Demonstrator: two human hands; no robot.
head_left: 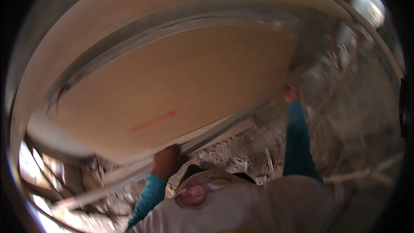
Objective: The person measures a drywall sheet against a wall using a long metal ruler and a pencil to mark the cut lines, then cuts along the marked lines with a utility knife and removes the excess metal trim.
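Grip: left hand (166, 162) curls at the near edge of a large tan rectangular flat board (185, 77), next to a long grey straight bar (211, 136) (fingers mostly hidden; cannot tell which it holds). Right hand (291, 93), blurred, is at the board's right end; closure unclear. Board lies ahead of the torso, above grey rubble-strewn ground (258, 157).

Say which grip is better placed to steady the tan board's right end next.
Probably the right grip: it is by the right end of the tan board, while the left grip is farther left, at the grey strip. Blur obscures right-hand contact.
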